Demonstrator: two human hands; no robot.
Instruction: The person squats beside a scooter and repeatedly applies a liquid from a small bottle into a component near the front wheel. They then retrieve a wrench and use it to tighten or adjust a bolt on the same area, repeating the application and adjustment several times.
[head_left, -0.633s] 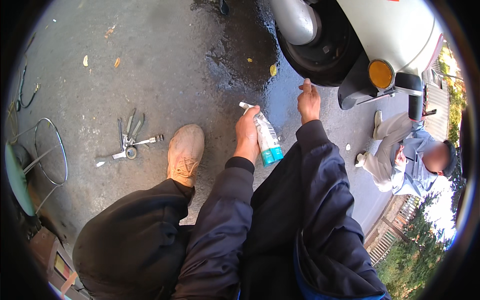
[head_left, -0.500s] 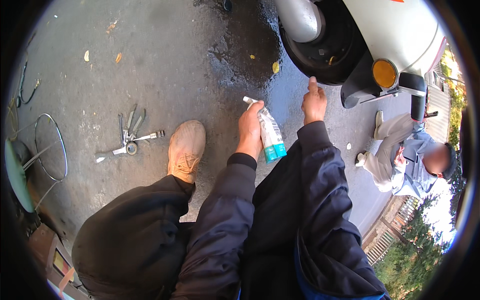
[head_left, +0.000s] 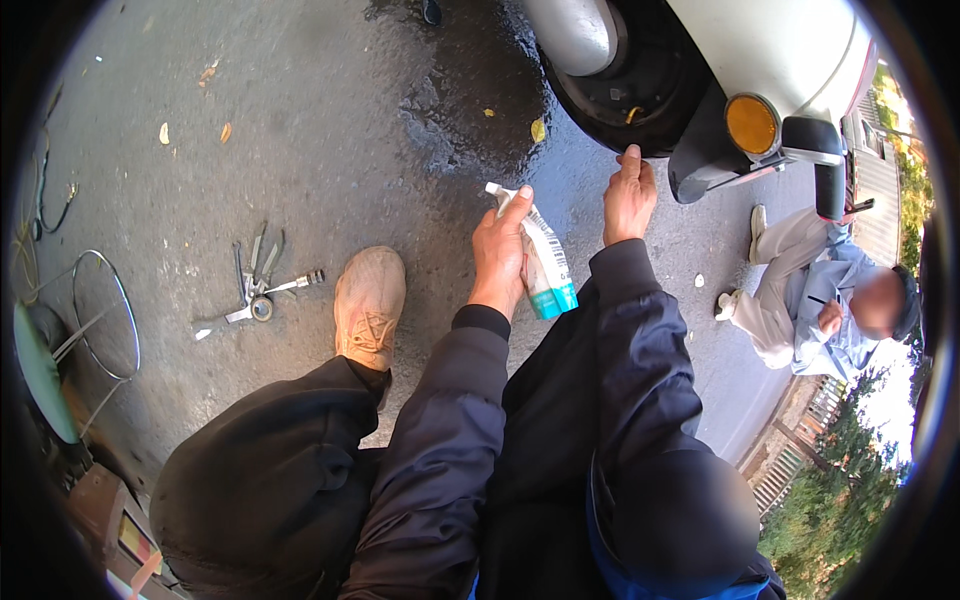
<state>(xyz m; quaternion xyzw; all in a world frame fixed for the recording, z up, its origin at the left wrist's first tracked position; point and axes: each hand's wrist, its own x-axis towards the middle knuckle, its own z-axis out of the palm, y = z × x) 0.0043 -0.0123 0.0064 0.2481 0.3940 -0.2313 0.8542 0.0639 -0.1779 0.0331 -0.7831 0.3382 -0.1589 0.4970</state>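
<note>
My left hand [head_left: 499,250] is closed around a soft white squeeze tube [head_left: 545,250] with a teal end, its narrow white tip pointing up and left. To the right, my right hand [head_left: 630,205] has its index finger stretched toward the black tyre [head_left: 660,140] of a white vehicle [head_left: 770,45]. The fingertip overlaps the tyre's lower edge; whether it touches cannot be told. The other fingers are partly curled, and I see nothing between them.
Several hand tools [head_left: 260,290] lie on the asphalt left of my shoe [head_left: 370,305]. A wet patch [head_left: 470,90] spreads beside the tyre. At far left is a metal ring [head_left: 105,312]. At right, a person in light clothes [head_left: 815,290] holds a dark thin object.
The view has shifted slightly. My left hand has turned the tube a little, and its tip sits higher. My right hand stays by the tyre. The person at right has moved a hand.
</note>
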